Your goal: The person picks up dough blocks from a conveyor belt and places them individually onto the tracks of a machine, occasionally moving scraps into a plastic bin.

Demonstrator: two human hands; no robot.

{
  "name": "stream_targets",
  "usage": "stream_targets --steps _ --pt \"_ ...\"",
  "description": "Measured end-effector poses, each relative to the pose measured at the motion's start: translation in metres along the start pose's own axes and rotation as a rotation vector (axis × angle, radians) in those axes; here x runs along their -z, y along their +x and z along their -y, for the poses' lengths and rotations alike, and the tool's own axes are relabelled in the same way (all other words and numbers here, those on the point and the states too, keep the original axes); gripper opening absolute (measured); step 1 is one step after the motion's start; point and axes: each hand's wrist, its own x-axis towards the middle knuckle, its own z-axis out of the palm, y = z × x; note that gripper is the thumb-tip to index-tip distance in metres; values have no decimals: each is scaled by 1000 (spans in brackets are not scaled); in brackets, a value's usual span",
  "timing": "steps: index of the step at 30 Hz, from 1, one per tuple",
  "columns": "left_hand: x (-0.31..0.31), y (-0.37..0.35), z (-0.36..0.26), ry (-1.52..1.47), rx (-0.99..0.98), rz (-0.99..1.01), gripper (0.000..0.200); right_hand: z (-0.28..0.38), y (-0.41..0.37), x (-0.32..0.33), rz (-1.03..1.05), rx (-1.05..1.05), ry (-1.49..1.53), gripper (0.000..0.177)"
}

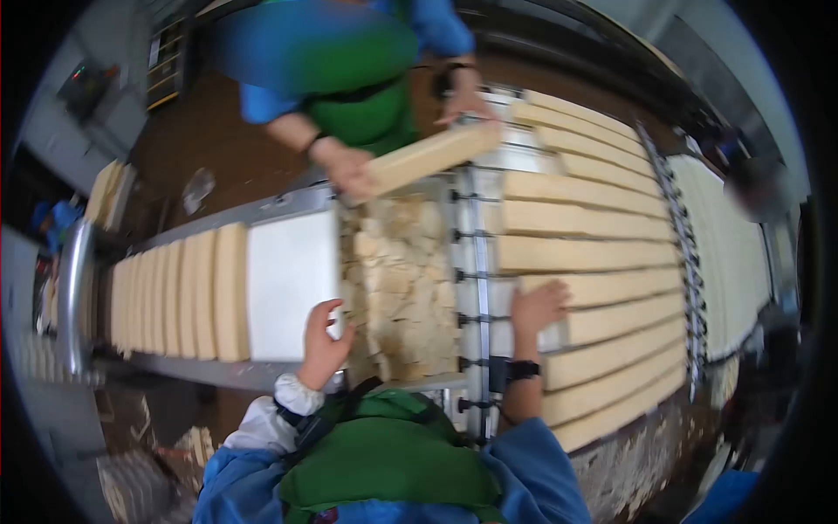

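Note:
My left hand (325, 342) is held near the right end of a bare white board (292, 284), fingers curved and apart, with nothing in it. My right hand (539, 307) reaches over the slatted surface on the right. Its spread fingers rest at the near end of a long pale-yellow bar (611, 290); whether they press on it is hard to tell. Several like bars lie side by side there. Across from me a co-worker's two hands carry another long bar (432, 162), tilted and blurred, above a trough of flat pale scraps (406, 288).
Several bars (179, 297) stand in a row on the left conveyor, before a metal roller (77, 297). A metal rail with black clips (482, 306) edges the slatted surface. Beyond the bars, a white sheet-like slab (716, 253) lies at far right. The co-worker (362, 87) stands opposite.

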Motion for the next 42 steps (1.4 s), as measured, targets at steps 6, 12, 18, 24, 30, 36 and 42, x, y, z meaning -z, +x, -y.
stream_targets --steps 6,12,18,24,30,36,42 --pt "-84 -77 66 -193 310 -155 48 -17 4 70 -360 413 -64 86" --pt "-38 -107 131 -209 651 -294 63 127 -93 9 2 1128 422 73" --pt "-22 -127 215 -355 751 -258 92 288 -194 -47 254 1463 468 64" --pt "26 -110 219 -906 842 44 103 390 -237 -90 271 1442 199 69" --pt "49 -96 235 -1102 1019 406 103 408 -245 -102 33 1373 80 69" --pt "45 -76 236 -1219 1097 476 97 450 -247 -76 50 1234 -13 55" --pt "48 -61 219 -902 841 493 92 400 -206 -69 -118 1057 -183 59"
